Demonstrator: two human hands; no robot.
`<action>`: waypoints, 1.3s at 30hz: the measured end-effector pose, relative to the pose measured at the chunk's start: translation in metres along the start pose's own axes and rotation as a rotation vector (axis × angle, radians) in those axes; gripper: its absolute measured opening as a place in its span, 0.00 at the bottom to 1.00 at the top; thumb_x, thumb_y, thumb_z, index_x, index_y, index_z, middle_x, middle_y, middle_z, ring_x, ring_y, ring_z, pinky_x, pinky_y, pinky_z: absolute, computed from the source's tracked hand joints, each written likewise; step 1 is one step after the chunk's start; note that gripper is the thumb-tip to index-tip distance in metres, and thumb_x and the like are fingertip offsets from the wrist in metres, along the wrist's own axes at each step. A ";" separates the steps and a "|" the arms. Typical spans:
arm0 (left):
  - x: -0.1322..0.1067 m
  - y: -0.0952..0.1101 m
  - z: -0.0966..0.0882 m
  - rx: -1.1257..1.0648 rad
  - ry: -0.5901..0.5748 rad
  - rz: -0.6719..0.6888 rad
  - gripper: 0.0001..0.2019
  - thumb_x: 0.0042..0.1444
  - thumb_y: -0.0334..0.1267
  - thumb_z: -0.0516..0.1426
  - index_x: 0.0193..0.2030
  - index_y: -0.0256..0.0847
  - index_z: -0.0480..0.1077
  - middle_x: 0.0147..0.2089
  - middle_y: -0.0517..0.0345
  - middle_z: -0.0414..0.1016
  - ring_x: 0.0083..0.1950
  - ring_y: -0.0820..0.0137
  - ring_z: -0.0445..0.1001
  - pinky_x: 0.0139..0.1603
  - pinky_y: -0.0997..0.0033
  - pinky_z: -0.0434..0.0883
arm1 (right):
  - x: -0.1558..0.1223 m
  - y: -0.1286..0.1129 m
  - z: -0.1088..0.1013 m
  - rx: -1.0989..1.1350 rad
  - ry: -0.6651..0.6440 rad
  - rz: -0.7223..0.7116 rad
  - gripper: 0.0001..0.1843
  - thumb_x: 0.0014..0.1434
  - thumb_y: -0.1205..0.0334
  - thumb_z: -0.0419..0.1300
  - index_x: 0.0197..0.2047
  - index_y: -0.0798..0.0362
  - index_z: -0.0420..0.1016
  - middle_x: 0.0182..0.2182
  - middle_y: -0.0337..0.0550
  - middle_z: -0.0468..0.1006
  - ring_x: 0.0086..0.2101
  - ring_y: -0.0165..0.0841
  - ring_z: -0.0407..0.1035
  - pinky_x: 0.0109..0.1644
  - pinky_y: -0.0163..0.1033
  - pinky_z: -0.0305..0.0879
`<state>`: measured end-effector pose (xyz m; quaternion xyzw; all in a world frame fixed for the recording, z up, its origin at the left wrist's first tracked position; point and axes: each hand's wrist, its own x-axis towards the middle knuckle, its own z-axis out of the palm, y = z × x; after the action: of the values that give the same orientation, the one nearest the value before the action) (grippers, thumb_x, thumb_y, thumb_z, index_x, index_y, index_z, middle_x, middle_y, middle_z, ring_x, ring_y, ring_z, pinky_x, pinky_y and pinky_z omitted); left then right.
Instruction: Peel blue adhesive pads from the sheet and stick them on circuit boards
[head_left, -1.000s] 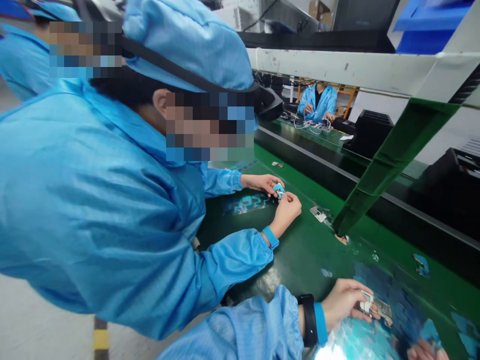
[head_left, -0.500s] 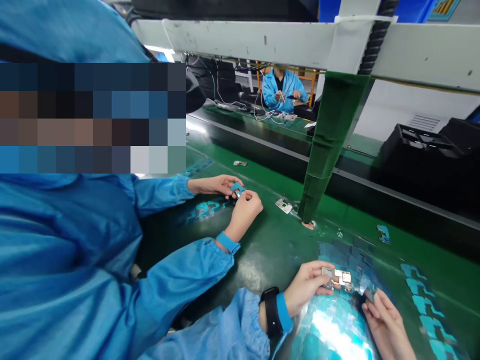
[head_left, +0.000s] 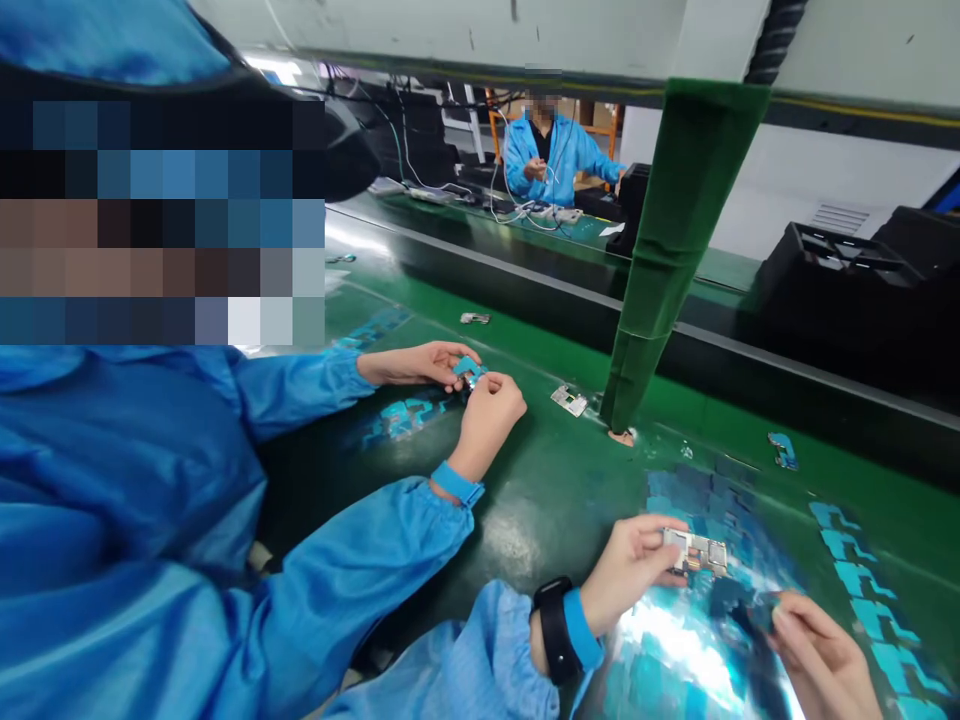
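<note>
**Circuit board held over blue film sheet**

A green bench [head_left: 555, 500] carries a glossy blue film sheet [head_left: 675, 650]. Above it, the left hand [head_left: 630, 580] pinches a small circuit board [head_left: 696, 552]; the right hand [head_left: 821, 655] grips a dark film piece [head_left: 750, 612] with its fingertips.

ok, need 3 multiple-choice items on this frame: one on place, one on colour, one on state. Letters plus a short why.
1. Where is the small circuit board?
A. In the left hand
B. Flat on the belt, untouched
C. In the black tray

2. What colour is the work surface?
A. Grey
B. Green
C. White

3. What is the right hand doing?
A. Resting flat and open on the belt
B. Pinching a small dark piece at its fingertips
C. Gripping the green post

Answers:
1 A: the fingers hold the board by its left end, above the blue film pieces.
2 B: the bench is glossy green all along.
3 B: the fingertips close on the dark piece, just right of the board.
</note>
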<state>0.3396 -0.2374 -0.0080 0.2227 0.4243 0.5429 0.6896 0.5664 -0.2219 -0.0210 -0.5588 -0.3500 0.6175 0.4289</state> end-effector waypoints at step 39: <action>-0.021 0.015 0.006 -0.099 -0.109 -0.228 0.22 0.46 0.29 0.54 0.48 0.36 0.77 0.39 0.54 0.82 0.45 0.58 0.79 0.43 0.61 0.76 | -0.031 -0.034 0.041 -0.230 -0.062 -0.159 0.04 0.52 0.61 0.70 0.31 0.51 0.80 0.23 0.35 0.73 0.23 0.24 0.64 0.27 0.30 0.62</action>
<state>0.3350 -0.2516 0.0133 0.1678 0.3814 0.4686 0.7790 0.5313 -0.2349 0.0273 -0.5553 -0.4747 0.5546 0.3985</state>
